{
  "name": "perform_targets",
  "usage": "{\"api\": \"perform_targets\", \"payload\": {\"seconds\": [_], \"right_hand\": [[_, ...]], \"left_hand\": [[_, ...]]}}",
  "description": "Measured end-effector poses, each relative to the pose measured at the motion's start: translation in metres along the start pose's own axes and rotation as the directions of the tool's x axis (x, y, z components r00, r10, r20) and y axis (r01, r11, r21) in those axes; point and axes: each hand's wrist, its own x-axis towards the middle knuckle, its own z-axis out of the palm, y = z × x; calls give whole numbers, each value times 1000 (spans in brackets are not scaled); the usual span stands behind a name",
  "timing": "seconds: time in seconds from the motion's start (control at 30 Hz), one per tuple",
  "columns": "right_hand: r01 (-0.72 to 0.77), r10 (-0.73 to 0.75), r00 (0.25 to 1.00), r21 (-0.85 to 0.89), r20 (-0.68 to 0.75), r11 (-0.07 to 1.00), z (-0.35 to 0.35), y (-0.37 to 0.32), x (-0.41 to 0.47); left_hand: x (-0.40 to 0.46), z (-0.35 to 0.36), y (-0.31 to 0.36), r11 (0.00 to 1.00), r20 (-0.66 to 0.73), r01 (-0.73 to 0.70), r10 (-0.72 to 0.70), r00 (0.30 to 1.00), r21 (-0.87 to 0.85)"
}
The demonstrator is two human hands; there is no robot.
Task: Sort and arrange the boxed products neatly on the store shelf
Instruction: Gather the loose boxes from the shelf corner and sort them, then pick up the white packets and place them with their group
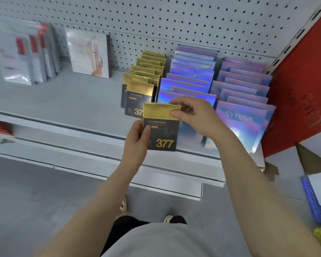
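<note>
A gold-and-black box marked 377 (161, 127) is held upright in front of the grey shelf (72, 101). My left hand (137, 138) grips its lower left edge. My right hand (191, 114) pinches its top right corner. Just behind it a row of matching gold-and-black boxes (139, 89) runs toward the pegboard back. To the right stand two rows of holographic purple SYRINX boxes (245, 86), leaning one behind another.
White-and-red packets (26, 56) and a white box (89, 52) lean at the shelf's back left. A red panel (300, 99) closes the right side. A blue basket (317, 203) and a cardboard flap sit on the floor at right. A lower shelf edge (119, 173) juts out below.
</note>
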Motion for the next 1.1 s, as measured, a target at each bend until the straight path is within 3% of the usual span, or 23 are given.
{"api": "perform_targets", "payload": {"seconds": [0.1, 0.2, 0.4, 0.5, 0.73, 1.1], "right_hand": [[19, -16, 999, 55, -46, 998, 32, -21, 31], [31, -33, 993, -17, -117, 999, 63, -41, 63], [-32, 2, 996, -349, -87, 937, 101, -57, 115], [-99, 50, 992, -466, -117, 879, 109, -56, 126], [-186, 45, 966, -566, -254, 803, 128, -55, 130], [-165, -9, 961, -600, -275, 783, 130, -58, 122]], "left_hand": [[17, -45, -6, 999, -68, -31, 34, 997, 44], [40, -89, -12, 981, -92, -31, 49, 995, 193], [99, -133, -28, 894, 83, 49, -95, 992, 445], [122, -136, -34, 844, 183, -19, -95, 979, 535], [144, -142, -44, 853, 253, -91, -50, 966, 513], [133, -155, -29, 859, 218, -36, -89, 972, 510]]}}
